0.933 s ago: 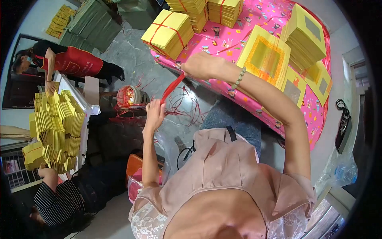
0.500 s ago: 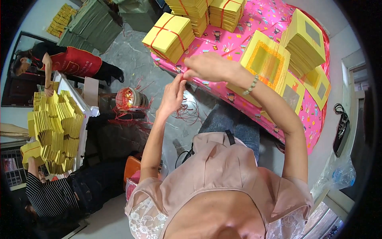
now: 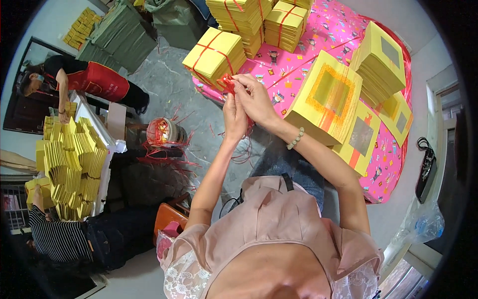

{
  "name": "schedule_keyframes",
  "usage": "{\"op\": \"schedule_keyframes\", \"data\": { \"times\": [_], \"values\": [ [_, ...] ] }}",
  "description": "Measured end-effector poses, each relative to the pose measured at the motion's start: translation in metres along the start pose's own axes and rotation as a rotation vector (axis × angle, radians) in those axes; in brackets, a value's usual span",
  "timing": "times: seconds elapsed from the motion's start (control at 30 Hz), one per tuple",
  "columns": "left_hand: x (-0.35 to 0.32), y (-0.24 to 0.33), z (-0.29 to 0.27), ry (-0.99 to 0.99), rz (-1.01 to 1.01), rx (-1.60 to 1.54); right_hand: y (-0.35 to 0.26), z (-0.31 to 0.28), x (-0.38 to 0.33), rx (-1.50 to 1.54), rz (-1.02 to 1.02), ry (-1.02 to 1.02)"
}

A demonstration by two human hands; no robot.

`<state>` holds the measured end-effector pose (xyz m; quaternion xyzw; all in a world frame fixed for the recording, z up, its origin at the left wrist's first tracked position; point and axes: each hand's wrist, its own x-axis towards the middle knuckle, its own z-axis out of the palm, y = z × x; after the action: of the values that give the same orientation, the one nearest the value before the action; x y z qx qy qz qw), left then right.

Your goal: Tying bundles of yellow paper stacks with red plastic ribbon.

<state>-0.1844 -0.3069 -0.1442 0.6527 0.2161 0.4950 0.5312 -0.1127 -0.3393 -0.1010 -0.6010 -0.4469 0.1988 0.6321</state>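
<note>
My left hand (image 3: 234,115) and my right hand (image 3: 258,100) meet in front of me, fingers closed together on a bunched red ribbon (image 3: 226,82). Small loops of the ribbon stick out above the fingertips; whether it is knotted is too small to tell. Just beyond my hands, a stack of yellow paper sheets (image 3: 215,46) sits on the table corner, bound crosswise with red ribbon. To the right of my hands lies a thick stack of yellow sheets with an orange-framed window print (image 3: 331,92).
The table has a pink patterned cloth (image 3: 298,65). More tied yellow stacks (image 3: 284,25) stand at its far side, others (image 3: 381,55) at right. A tub of red ribbon scraps (image 3: 167,133) is on the floor. At left, two people work beside a table heaped with yellow bundles (image 3: 69,164).
Both hands have drawn nearer to me and slightly right. The red ribbon, barely visible before, now shows bunched between my fingers. My right forearm has dropped away from the printed stack.
</note>
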Motion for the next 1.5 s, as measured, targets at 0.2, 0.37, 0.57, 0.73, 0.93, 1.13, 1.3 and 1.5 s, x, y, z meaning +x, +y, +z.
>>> {"op": "schedule_keyframes", "data": {
  "times": [0.2, 0.37, 0.57, 0.73, 0.93, 1.13, 1.3, 1.5],
  "values": [
    [-0.001, 0.008, -0.004, -0.053, -0.096, 0.085, -0.001, 0.013, -0.003, 0.131, -0.122, 0.142],
    [0.017, 0.059, -0.032, 0.150, -0.002, -0.319, -0.016, 0.008, -0.013, -0.374, -0.389, -0.094],
    [0.029, 0.141, -0.107, 0.047, 0.059, -0.838, 0.005, 0.045, -0.064, 0.100, -0.166, -0.712],
    [0.019, 0.136, -0.202, 0.449, 0.169, -0.317, 0.030, 0.032, -0.076, 0.120, 0.030, -1.175],
    [-0.017, 0.037, -0.354, 0.701, 0.115, 1.144, 0.071, -0.010, -0.049, -0.327, 0.042, -1.090],
    [-0.039, 0.015, -0.252, -0.018, -0.020, 1.521, 0.026, 0.010, -0.031, -0.596, -0.053, -1.086],
    [-0.035, 0.058, -0.129, -0.291, -0.424, 0.699, -0.004, 0.041, -0.015, -0.628, -0.190, -1.136],
    [-0.072, 0.013, -0.181, 0.101, -0.023, 0.780, -0.015, 0.033, 0.019, -0.616, -0.222, -1.253]
  ]
}}
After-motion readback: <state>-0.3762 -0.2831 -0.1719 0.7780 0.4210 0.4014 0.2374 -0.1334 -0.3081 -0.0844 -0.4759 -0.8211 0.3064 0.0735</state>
